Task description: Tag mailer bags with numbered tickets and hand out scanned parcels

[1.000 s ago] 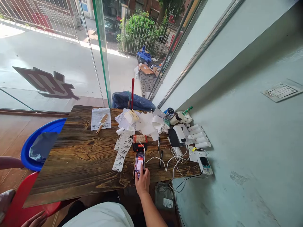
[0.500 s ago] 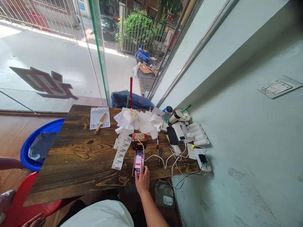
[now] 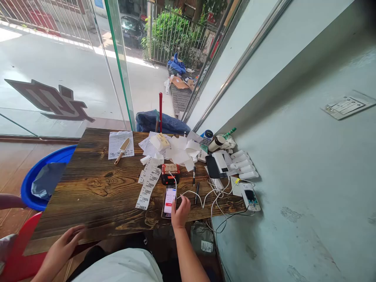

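A smartphone (image 3: 169,200) with a lit white and pink screen lies on the wooden table (image 3: 96,192), a white cable running by its top. My right hand (image 3: 180,213) rests at the phone's right edge, thumb at the screen's side and the other fingers apart from it, not wrapped around the phone. Just above the phone sits a small red and black device (image 3: 170,174). My left hand (image 3: 66,244) is over the table's near-left edge, fingers stretched, slightly blurred and holding nothing. Left of the phone lies a strip of numbered paper labels (image 3: 146,192).
Two pens (image 3: 197,192) lie right of the phone among white cables. Loose papers (image 3: 179,150), a black phone (image 3: 212,167) and white bottles (image 3: 243,164) crowd the back right. A trowel-shaped spatula (image 3: 122,150) lies on a written sheet. A blue tub (image 3: 28,188) and red chair (image 3: 26,239) stand left.
My left hand has risen from the lower left to the table edge. My right hand has shifted right, its fingers off the screen's middle. The phone screen shows a different page.
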The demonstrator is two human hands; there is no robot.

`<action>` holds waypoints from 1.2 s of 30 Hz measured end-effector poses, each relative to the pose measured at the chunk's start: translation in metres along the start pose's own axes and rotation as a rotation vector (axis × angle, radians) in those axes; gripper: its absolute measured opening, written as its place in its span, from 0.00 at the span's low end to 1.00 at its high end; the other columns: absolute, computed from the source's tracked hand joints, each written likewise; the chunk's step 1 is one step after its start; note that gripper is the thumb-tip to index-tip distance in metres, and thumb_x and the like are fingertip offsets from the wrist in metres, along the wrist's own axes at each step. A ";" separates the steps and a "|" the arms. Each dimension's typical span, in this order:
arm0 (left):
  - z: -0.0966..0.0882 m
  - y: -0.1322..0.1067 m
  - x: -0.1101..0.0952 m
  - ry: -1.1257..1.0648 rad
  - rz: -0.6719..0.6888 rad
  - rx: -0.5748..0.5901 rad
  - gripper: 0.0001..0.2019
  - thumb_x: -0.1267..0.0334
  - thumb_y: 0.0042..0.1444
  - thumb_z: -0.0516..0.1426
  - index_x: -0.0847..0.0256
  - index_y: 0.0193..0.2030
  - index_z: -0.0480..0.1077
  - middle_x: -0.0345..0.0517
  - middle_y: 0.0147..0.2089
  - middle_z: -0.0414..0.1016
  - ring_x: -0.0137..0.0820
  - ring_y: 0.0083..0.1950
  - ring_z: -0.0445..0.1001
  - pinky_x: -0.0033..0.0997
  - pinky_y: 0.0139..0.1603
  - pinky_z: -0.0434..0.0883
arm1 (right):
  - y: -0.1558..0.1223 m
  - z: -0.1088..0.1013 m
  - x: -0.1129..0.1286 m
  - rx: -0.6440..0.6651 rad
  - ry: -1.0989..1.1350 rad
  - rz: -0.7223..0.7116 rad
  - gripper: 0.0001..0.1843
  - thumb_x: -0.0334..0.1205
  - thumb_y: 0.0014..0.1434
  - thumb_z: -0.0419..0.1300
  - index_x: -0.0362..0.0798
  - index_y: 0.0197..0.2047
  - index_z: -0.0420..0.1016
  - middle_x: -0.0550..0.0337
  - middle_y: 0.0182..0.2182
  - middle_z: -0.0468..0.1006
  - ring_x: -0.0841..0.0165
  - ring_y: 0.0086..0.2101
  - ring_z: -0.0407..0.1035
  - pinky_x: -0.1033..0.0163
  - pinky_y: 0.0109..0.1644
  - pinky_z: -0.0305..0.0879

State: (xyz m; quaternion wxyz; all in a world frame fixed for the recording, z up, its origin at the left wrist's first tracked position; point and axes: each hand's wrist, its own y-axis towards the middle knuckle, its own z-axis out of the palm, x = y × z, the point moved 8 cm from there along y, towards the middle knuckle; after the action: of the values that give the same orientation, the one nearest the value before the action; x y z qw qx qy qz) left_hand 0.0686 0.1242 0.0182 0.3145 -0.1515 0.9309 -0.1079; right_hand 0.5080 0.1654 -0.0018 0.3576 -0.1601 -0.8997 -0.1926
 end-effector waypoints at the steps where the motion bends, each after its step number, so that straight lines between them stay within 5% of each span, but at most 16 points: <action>1: 0.012 0.007 -0.013 -0.011 0.022 0.054 0.19 0.53 0.55 0.45 0.59 0.38 0.72 0.52 0.39 0.81 0.46 0.40 0.79 0.45 0.38 0.78 | 0.015 0.003 0.004 0.016 0.022 0.025 0.25 0.55 0.60 0.49 0.42 0.49 0.65 0.40 0.45 0.68 0.53 0.49 0.62 0.43 0.54 0.58; 4: 0.059 0.016 -0.085 0.141 0.380 0.309 0.17 0.58 0.58 0.44 0.61 0.43 0.71 0.50 0.43 0.79 0.38 0.43 0.78 0.36 0.43 0.76 | 0.059 0.026 0.009 0.107 0.127 0.143 0.27 0.58 0.53 0.57 0.43 0.45 0.64 0.45 0.40 0.71 0.56 0.42 0.67 0.50 0.47 0.65; 9: 0.139 0.005 -0.179 0.514 0.860 0.508 0.16 0.74 0.51 0.53 0.57 0.44 0.72 0.47 0.44 0.76 0.37 0.45 0.75 0.34 0.44 0.73 | 0.095 0.066 0.005 0.364 0.394 0.372 0.23 0.52 0.48 0.63 0.45 0.42 0.67 0.66 0.20 0.69 0.71 0.19 0.63 0.65 0.26 0.61; 12: 0.182 -0.007 -0.208 0.593 1.029 0.565 0.13 0.74 0.50 0.57 0.58 0.42 0.73 0.49 0.43 0.75 0.39 0.44 0.74 0.35 0.41 0.72 | 0.086 0.051 -0.006 0.485 0.551 0.476 0.20 0.50 0.50 0.61 0.45 0.42 0.71 0.70 0.17 0.65 0.75 0.16 0.58 0.67 0.22 0.55; 16: 0.220 -0.026 -0.231 0.634 1.202 0.562 0.10 0.71 0.57 0.55 0.60 0.44 0.73 0.52 0.46 0.75 0.37 0.46 0.72 0.34 0.40 0.70 | 0.048 0.002 -0.034 0.544 0.683 0.629 0.16 0.48 0.46 0.61 0.45 0.35 0.74 0.67 0.20 0.67 0.76 0.18 0.57 0.68 0.21 0.53; 19: 0.230 -0.037 -0.239 0.635 1.296 0.530 0.12 0.71 0.59 0.52 0.61 0.48 0.71 0.52 0.58 0.70 0.38 0.53 0.68 0.37 0.47 0.67 | 0.010 -0.026 -0.058 0.510 0.727 0.777 0.17 0.49 0.44 0.62 0.46 0.34 0.72 0.69 0.20 0.62 0.78 0.17 0.52 0.70 0.19 0.45; 23: 0.230 -0.041 -0.238 0.650 1.357 0.492 0.14 0.67 0.57 0.54 0.65 0.51 0.69 0.54 0.67 0.59 0.40 0.56 0.65 0.40 0.53 0.63 | -0.029 -0.038 -0.077 0.426 0.755 0.916 0.25 0.57 0.41 0.64 0.46 0.35 0.72 0.74 0.17 0.51 0.80 0.17 0.43 0.71 0.18 0.36; 28: 0.229 -0.038 -0.234 0.667 1.382 0.485 0.16 0.64 0.52 0.58 0.65 0.48 0.70 0.54 0.65 0.61 0.41 0.55 0.65 0.39 0.53 0.62 | -0.050 -0.033 -0.078 0.378 0.815 0.977 0.32 0.67 0.34 0.65 0.46 0.31 0.70 0.76 0.15 0.48 0.81 0.17 0.38 0.71 0.18 0.33; 36: 0.224 -0.010 -0.238 0.673 1.208 0.412 0.14 0.68 0.54 0.54 0.66 0.48 0.70 0.59 0.67 0.57 0.44 0.55 0.65 0.44 0.53 0.61 | -0.065 -0.013 -0.067 0.413 0.821 1.029 0.34 0.68 0.32 0.65 0.46 0.29 0.70 0.78 0.12 0.45 0.81 0.15 0.37 0.71 0.17 0.31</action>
State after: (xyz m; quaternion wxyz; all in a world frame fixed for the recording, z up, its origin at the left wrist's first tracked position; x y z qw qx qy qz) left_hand 0.3896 0.1743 -0.0216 0.0376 0.4936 0.8592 -0.1293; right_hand 0.5349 0.0927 -0.0551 0.7386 -0.4093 -0.5192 0.1319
